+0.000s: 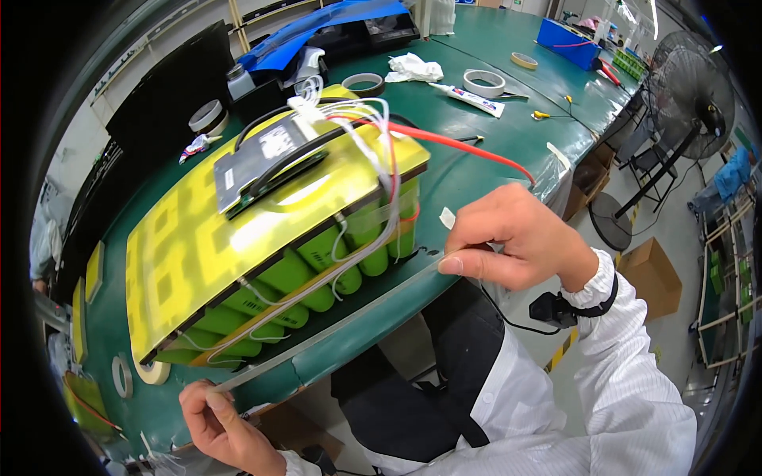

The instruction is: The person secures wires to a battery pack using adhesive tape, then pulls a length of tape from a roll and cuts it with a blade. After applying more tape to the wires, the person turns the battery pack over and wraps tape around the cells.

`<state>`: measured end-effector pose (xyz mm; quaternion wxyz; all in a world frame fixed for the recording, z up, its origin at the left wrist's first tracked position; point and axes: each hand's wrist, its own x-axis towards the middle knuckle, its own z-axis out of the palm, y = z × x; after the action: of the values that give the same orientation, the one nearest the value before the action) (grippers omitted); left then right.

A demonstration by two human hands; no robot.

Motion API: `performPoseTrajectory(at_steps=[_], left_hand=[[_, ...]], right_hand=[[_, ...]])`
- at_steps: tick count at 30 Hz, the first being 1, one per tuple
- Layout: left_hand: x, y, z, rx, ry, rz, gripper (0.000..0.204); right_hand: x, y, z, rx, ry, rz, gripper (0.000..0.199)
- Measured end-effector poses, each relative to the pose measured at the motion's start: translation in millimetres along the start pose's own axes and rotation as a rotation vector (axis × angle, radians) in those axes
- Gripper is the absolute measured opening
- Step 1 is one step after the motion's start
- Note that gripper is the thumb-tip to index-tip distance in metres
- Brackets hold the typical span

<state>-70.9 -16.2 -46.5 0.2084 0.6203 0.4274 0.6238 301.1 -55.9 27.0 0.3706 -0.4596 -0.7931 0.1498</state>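
Note:
A long strip of clear tape (333, 325) is stretched between my two hands along the table's front edge. My left hand (226, 424) pinches its left end, and my right hand (512, 242) pinches the other between thumb and forefinger. Just beyond the strip stands a battery pack (278, 230) of green cylindrical cells under a yellow sheet. On its top lies a black circuit board (270, 163) with a bundle of white wires (373, 143). A thick red cable (468, 148) runs from it to the right. White wires also run along the pack's near side.
Tape rolls (484, 82) and a white tube (470, 101) lie behind the pack on the green table (508, 151). A crumpled white cloth (414, 68) lies nearby. More rolls (122, 376) sit at left. A floor fan (690, 95) and cardboard box (652, 278) stand at right.

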Motion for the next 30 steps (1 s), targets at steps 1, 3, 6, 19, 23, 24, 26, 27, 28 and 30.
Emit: performPoseTrajectory(at_steps=[1,3,6,19,23,24,26,27,28,30], left_hand=[[-1.1,2.7,1.5,0.003,-0.009,0.001,0.015],[-1.6,3.7,2.5,-0.027,-0.026,-0.007,0.015],[-1.8,13.6,13.0,-0.079,-0.040,-0.021,0.014],[-17.9,69.4,7.6,0.119,0.036,-0.052,0.020],[-20.9,78.3,9.6,0.070,0.041,-0.080,0.017],[-20.5,77.7,8.7,0.032,0.040,-0.074,0.016],[-19.5,77.3,7.5,0.043,0.030,-0.066,0.016],[-18.9,77.1,7.0,0.044,0.019,-0.063,0.016],[-17.9,76.2,7.0,0.049,0.019,-0.059,0.016],[-16.2,74.7,7.3,0.069,0.019,-0.101,0.017]], right_hand=[[0.5,3.4,-3.1,0.010,-0.008,0.006,0.026],[3.4,10.3,-6.8,0.030,-0.012,0.006,0.027],[6.1,28.1,-15.3,0.128,-0.051,0.007,0.025],[28.2,50.6,-25.3,0.206,-0.349,0.064,0.024],[32.4,64.9,-24.8,0.234,-0.366,-0.057,0.028],[32.6,64.5,-26.2,0.243,-0.362,-0.060,0.027],[33.5,62.8,-30.2,0.254,-0.356,-0.066,0.027],[35.0,61.7,-31.4,0.233,-0.364,-0.057,0.026],[36.7,61.9,-31.2,0.211,-0.371,-0.047,0.025],[38.7,63.7,-26.8,0.226,-0.369,-0.047,0.025]])
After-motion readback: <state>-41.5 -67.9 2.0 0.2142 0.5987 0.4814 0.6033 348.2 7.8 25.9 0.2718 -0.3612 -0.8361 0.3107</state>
